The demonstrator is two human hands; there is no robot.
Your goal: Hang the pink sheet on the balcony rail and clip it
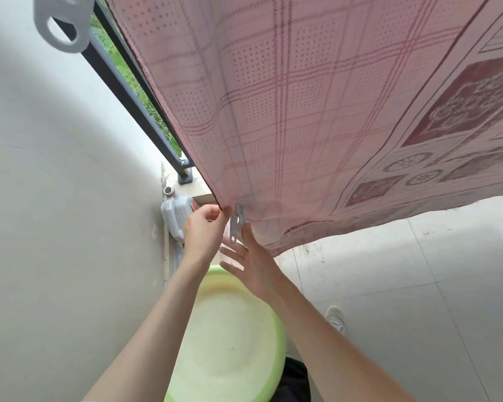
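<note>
Sheet: pink sheet, checked and dotted, draped over the dark balcony rail, lower corner hanging near both hands.
Left hand: pinching the sheet's corner edge between thumb and fingers.
Right hand: fingers spread, thumb against a grey clip (bite on the cloth not discernible).
Second clip: on the rail, top left.
Below: green basin; white jug against the wall.
</note>
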